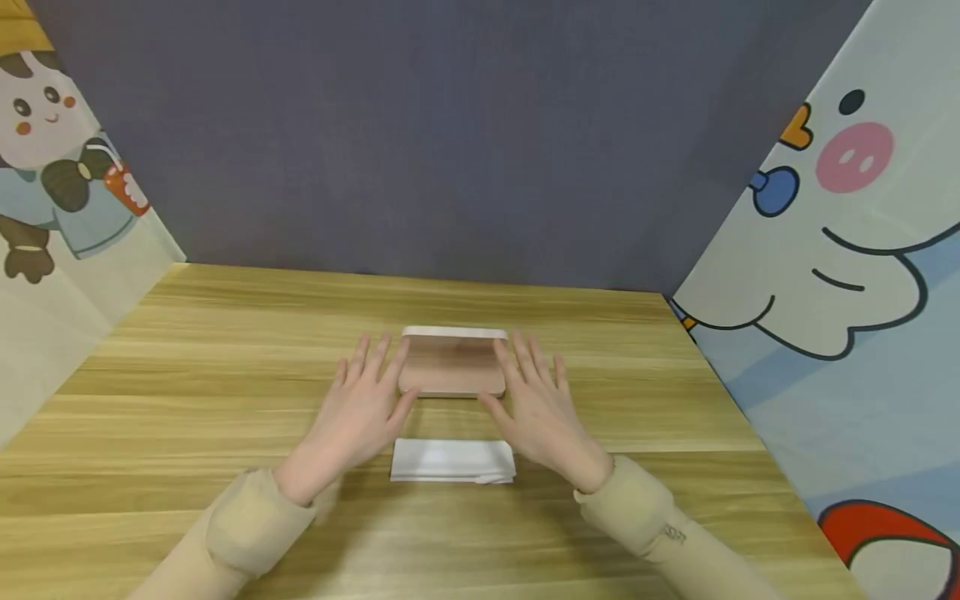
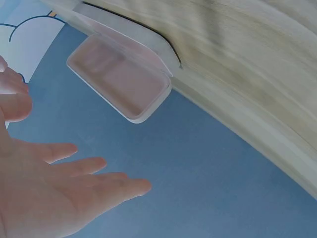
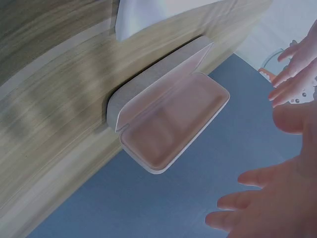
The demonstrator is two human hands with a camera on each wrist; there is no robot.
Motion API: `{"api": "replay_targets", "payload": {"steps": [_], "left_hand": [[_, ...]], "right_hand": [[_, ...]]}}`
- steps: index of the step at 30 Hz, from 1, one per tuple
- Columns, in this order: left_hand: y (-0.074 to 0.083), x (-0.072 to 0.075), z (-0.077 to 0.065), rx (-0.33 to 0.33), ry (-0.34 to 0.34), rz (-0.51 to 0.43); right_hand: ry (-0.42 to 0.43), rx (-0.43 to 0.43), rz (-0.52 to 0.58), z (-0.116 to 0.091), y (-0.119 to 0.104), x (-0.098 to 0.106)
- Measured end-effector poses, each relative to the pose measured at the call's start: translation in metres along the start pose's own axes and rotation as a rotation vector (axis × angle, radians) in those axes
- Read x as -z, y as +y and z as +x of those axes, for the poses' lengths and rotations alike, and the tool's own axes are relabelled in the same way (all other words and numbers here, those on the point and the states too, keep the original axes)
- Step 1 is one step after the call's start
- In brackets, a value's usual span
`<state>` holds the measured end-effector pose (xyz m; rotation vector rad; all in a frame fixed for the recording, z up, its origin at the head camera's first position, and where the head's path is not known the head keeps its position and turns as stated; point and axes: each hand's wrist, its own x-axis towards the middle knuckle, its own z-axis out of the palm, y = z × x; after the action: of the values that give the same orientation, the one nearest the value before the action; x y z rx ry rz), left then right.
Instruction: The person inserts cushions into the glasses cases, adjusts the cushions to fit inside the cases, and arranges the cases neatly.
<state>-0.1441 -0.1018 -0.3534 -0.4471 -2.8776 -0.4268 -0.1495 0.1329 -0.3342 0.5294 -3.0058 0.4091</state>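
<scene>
A glasses case point(image 1: 452, 367) with a pink lining and a pale outside stands on the table with its lid up, as the left wrist view and right wrist view also show. Nothing is seen inside the case point(image 3: 173, 124). My left hand point(image 1: 358, 408) is held at its left side with fingers straight and spread, palm down. On the other side my right hand point(image 1: 542, 410) mirrors it, fingers also straight. Both wrist views show a gap between the hands and the case. Between the wrists lies a folded white cloth point(image 1: 452, 459), nearer than the case.
The wood-grain table point(image 1: 225, 358) ends at a dark grey-blue panel point(image 1: 420, 150) behind. Cartoon-printed sheets flank it, the left one point(image 1: 82, 275) with a figure holding a drink, the right one point(image 1: 795, 275) with a pink-snouted character.
</scene>
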Motion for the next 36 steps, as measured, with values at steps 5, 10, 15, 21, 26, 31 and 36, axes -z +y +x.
{"api": "replay_targets", "payload": {"steps": [5, 10, 15, 21, 26, 31, 36], "left_hand": [[-0.003, -0.001, -0.005, -0.001, -0.015, -0.014], [-0.005, -0.002, -0.008, -0.007, -0.011, -0.019], [-0.007, -0.003, -0.009, -0.014, -0.008, -0.015], [-0.010, -0.005, -0.012, -0.025, -0.005, -0.008], [-0.012, -0.007, -0.014, -0.021, 0.000, 0.000], [-0.013, -0.009, -0.016, -0.017, 0.004, 0.003], [-0.015, -0.010, -0.018, -0.013, 0.000, 0.003]], "right_hand": [[0.017, 0.000, -0.004, -0.005, 0.001, 0.002], [0.038, 0.016, -0.001, -0.010, 0.005, 0.001], [0.019, 0.016, 0.012, -0.014, 0.008, 0.000], [0.011, 0.012, 0.012, -0.019, 0.010, -0.002], [0.027, 0.025, 0.007, -0.022, 0.013, -0.005], [0.038, 0.032, 0.008, -0.025, 0.016, -0.007], [0.031, 0.039, 0.005, -0.029, 0.018, -0.008]]}}
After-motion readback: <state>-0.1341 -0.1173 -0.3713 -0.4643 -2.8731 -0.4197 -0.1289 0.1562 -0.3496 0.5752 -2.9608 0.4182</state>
